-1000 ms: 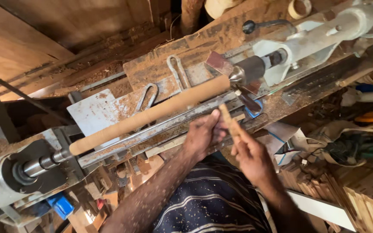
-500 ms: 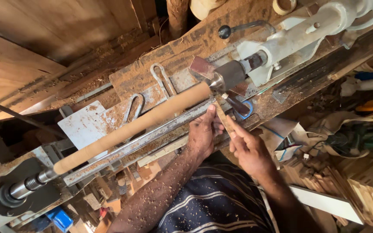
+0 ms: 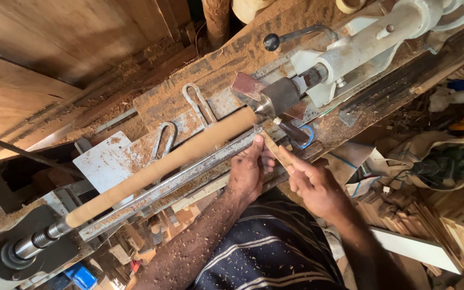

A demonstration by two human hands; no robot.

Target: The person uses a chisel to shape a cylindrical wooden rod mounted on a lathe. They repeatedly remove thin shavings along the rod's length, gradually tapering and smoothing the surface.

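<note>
Your left hand (image 3: 249, 173) and right hand (image 3: 313, 182) clamp the chisel (image 3: 273, 147) at the spindle (image 3: 162, 165) end. If it lifts off the rest (image 3: 189, 180), a catch likely.

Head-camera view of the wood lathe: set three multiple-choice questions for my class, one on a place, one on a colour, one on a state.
1. Where does the tip of the turning tool meet the wooden spindle?
A. at its end near the grey block
B. at its middle
C. at its end near the threaded shaft

2. What colour is the spindle?
A. dark green
B. light tan
C. white

3. How is the tool held?
A. lying loose on the bench
C. by one hand only
B. by both hands

Answers:
1 A: the tip sits by the grey block at the spindle's upper right end.
2 B: the wood is a pale tan along its whole length.
3 B: the left hand steadies it at the long metal tool rest, while the right hand grips the handle.
</note>
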